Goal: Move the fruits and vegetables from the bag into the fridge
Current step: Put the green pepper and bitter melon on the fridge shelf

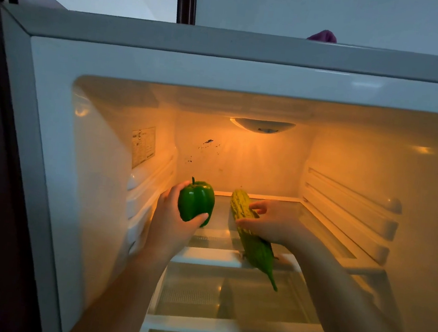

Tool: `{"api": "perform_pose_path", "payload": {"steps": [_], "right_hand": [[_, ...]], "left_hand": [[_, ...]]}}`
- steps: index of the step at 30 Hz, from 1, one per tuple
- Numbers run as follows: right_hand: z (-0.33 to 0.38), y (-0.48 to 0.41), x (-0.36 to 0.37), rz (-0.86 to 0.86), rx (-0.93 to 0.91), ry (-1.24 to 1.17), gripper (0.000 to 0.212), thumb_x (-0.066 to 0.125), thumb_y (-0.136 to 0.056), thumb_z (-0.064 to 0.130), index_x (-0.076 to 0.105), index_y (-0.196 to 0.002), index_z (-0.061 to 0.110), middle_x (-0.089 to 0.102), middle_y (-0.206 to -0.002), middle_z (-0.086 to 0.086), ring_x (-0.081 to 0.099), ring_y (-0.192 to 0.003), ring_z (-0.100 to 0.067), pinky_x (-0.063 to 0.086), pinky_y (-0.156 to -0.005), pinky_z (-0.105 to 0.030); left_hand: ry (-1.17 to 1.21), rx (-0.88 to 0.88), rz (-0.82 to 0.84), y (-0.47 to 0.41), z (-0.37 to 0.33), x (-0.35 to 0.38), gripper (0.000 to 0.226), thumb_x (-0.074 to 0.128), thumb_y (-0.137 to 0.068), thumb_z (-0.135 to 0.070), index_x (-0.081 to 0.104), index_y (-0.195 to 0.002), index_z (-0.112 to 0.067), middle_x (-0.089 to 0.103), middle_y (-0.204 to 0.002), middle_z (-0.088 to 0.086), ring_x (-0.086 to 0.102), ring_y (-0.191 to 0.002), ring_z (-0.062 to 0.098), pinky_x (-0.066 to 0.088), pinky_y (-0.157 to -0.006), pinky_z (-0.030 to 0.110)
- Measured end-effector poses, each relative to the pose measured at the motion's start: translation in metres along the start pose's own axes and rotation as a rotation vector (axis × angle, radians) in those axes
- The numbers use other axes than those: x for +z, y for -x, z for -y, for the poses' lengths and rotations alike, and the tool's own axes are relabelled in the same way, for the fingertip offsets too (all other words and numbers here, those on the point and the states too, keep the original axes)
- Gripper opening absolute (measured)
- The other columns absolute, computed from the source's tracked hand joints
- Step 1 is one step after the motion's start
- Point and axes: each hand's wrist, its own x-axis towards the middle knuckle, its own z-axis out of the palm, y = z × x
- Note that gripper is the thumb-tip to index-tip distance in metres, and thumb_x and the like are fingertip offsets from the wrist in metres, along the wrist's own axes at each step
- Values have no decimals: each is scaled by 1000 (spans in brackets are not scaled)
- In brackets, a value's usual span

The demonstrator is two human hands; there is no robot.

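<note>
Inside the open fridge (56, 111), both my hands reach over the top glass shelf (312, 219). My left hand (171, 220) grips a glossy green bell pepper (195, 202) with its stem up, held just above the shelf's left side. My right hand (271, 221) is wrapped around the middle of a long bumpy bitter gourd (252, 237). The gourd points front to back, its thin tail hanging past the shelf's front edge. Whether the gourd touches the glass I cannot tell. The bag is out of view.
An orange lamp (262, 125) lights the back wall. Ribbed shelf rails (348, 206) line the right wall, and a label (143, 145) sticks to the left wall. A lower glass shelf (215, 295) lies beneath. A purple object (323, 36) sits on top of the fridge.
</note>
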Motion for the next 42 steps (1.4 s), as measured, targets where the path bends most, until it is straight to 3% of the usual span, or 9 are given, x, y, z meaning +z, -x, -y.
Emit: {"api": "perform_pose_path", "payload": {"steps": [2,5,9,13,15,26,34,39,42], "right_hand": [[-3,7,1,5,-28,23,71,68,-77,48,41,-138,22,53,-130,-4,52,-103,-15,48,-87,-29],[-6,11,3,-6,-45,-28,70,69,-78,41,40,-138,21,52,-131,-4,49,-96,-11,44,-75,-22],[-4,3,7,-47,-44,-23,68,69,-76,45,45,-136,23,55,-128,-2,52,-97,-11,45,-76,-25],[5,-10,12,-3,-59,-74,64,67,-80,41,43,-137,23,54,-128,-2,49,-87,-8,37,-56,-15],[12,-15,15,17,-65,-111,64,68,-80,40,43,-136,22,54,-129,-3,51,-85,-8,38,-54,-14],[9,-13,19,51,-97,-69,73,70,-78,43,36,-140,24,49,-135,-4,53,-104,-14,50,-85,-28],[7,-7,23,-26,-151,-62,67,64,-81,47,38,-139,25,52,-134,-2,51,-95,-9,46,-67,-17],[-2,6,21,-85,-160,-156,60,62,-82,49,43,-134,26,53,-131,1,57,-105,-15,54,-86,-36],[-7,21,23,-159,-170,-145,52,59,-84,48,47,-131,27,54,-127,5,55,-104,-12,54,-84,-33]], "left_hand": [[15,-14,-5,0,2,0,73,77,-74,-28,36,-134,-35,41,-133,0,46,-121,20,46,-100,42],[31,-16,-2,-1,4,1,71,75,-75,-26,36,-133,-37,43,-133,0,47,-120,22,46,-99,43],[-15,5,-54,-1,6,3,73,76,-75,-23,36,-134,-37,42,-134,0,45,-122,21,47,-99,42],[-43,15,-87,-4,11,5,75,77,-74,-24,34,-134,-39,41,-135,-2,42,-124,19,46,-101,43],[-49,12,-82,-5,12,5,76,77,-74,-24,34,-134,-40,41,-136,-2,41,-125,18,44,-102,42],[-82,38,-135,-5,15,6,77,78,-72,-25,35,-134,-40,43,-134,-3,41,-124,17,45,-101,41],[-73,47,-159,-6,12,5,79,78,-71,-29,34,-136,-38,42,-134,-3,41,-123,16,47,-99,44],[-85,80,-187,-3,8,4,73,77,-72,-34,39,-134,-31,43,-132,-2,41,-118,11,46,-93,29],[-110,97,-217,0,3,4,68,73,-74,-37,41,-133,-28,44,-132,-2,42,-119,13,44,-93,28]]}}
